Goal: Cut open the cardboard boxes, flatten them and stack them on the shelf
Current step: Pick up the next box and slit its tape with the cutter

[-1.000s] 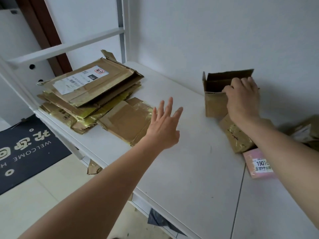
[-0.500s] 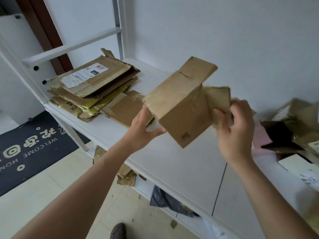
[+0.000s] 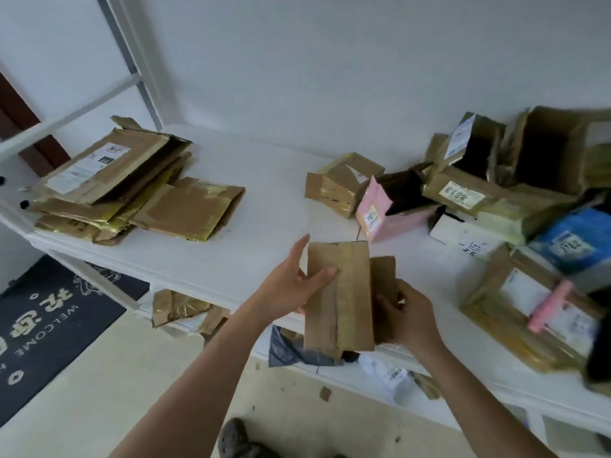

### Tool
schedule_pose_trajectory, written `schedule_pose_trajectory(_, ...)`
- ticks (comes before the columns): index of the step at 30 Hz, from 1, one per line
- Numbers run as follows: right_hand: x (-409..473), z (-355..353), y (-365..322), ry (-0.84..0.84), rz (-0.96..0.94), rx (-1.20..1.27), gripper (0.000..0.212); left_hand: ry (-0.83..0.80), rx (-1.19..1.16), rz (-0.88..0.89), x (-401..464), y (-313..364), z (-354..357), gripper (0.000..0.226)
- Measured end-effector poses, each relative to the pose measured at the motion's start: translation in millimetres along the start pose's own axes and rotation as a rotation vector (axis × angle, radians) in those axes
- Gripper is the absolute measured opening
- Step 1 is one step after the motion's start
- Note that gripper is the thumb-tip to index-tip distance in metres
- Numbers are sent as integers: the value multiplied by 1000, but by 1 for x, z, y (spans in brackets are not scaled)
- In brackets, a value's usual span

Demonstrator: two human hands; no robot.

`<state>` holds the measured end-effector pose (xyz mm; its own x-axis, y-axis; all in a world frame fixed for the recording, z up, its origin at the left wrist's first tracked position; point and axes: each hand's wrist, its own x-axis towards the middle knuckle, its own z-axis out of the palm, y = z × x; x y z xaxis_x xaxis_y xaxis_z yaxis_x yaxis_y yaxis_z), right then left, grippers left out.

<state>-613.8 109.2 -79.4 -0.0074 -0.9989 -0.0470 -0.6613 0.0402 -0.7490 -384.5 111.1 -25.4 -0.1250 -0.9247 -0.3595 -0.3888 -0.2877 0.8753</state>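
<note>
white shelf (image 3: 251, 259) — flattened cardboard (image 3: 109, 183), boxes (image 3: 463, 190)

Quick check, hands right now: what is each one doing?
Left hand: grips the small cardboard box by its left side, thumb across the front.
Right hand: holds the same box at its right flap.

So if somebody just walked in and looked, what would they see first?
Probably the brown cardboard box in the middle, held over the front edge of the white shelf by the left hand and the right hand. Next, the stack of flattened boxes lying on the shelf's left end. Then the jumble of boxes still to open at the right, with a pink box standing out.
</note>
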Motion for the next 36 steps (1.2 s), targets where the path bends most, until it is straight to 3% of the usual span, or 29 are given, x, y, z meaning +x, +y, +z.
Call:
schedule_pose_trajectory(3,-4,-21,16,-72,60,-40,5,-81,17,-48,14,8,23,63)
schedule_pose_trajectory(5,-14,-42,25,-75,42,-105,19,-118,29,-83,19,10,38,50)
schedule_pose_trajectory(7,-27,-70,31,87,-82,-183,30,-102,9,-96,25,13,54,40)
schedule_pose_trajectory(9,-39,-99,37,348,-234,-298,24,-58,31,-95,30,19,69,33)
schedule_pose_trajectory(11,-41,-131,47,497,-228,-428,24,-26,59,-100,36,26,83,30)
schedule_pose_trajectory(13,-32,-158,63,450,-46,-512,38,16,61,-102,41,30,96,30)
schedule_pose_trajectory(16,-20,-179,87,172,215,-741,42,102,56,-103,42,32,108,33)
schedule_pose_trajectory(19,-13,-185,100,99,166,-905,25,153,33,-120,41,31,112,35)
schedule_pose_trajectory(23,-9,-189,100,180,36,-1001,14,161,13,-127,39,32,112,34)
schedule_pose_trajectory(25,-10,-186,92,363,-105,-801,13,151,6,-133,39,32,112,34)
schedule_pose_trajectory(28,-12,-163,62,544,-306,-202,18,132,-10,-180,42,35,110,33)
schedule_pose_trajectory(31,-8,-119,29,303,-235,373,7,140,-21,-207,43,39,112,33)
schedule_pose_trajectory(33,-3,-94,12,134,-140,707,14,151,-17,-198,41,39,113,33)
schedule_pose_trajectory(36,9,-70,-2,76,-64,842,14,186,-40,-192,37,36,112,35)
